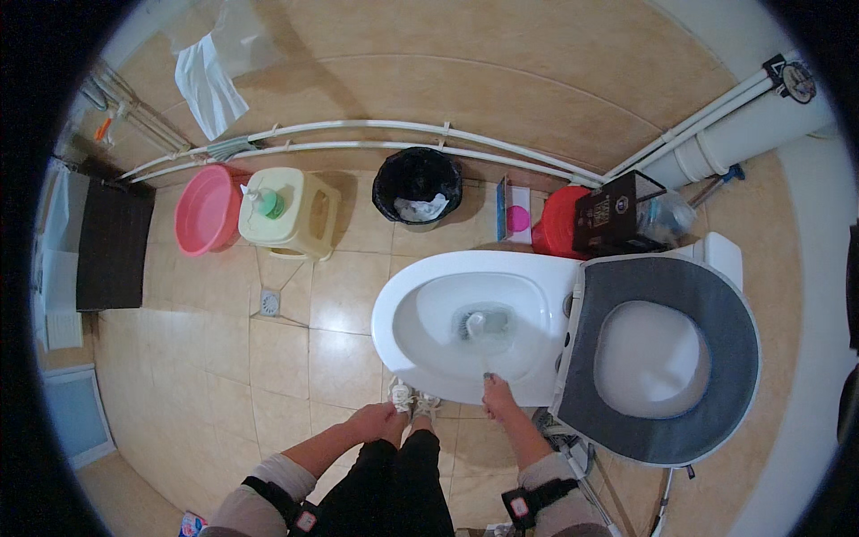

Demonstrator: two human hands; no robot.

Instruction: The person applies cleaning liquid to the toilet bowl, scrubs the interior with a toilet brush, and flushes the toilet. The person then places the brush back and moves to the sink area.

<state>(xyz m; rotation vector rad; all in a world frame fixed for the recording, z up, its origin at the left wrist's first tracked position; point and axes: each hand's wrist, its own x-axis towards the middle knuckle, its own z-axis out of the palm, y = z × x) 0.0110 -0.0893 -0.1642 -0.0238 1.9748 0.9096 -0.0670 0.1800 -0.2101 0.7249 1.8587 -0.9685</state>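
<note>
My right hand (498,397) is closed around the end of a pale toilet brush (476,325). Its thin handle slants over the near rim, and the brush head is down in the water at the bottom of the white toilet bowl (416,322). Beside the bowl's front, my left hand (373,423) hangs by my knees, above the shoes. Its fingers are mostly turned from view, and nothing shows in it. The toilet seat with a grey cover (731,349) is raised, leaning back on the right.
Along the wall stand a pink basin (205,209), a cream stool (317,221) bearing a green-labelled pump bottle (271,204), a black-lined bin (417,176), a red container (558,221) and a dark box (607,213). Long-handled tools (590,486) lean right of my arm. A drain (270,303) sits in the tiled floor.
</note>
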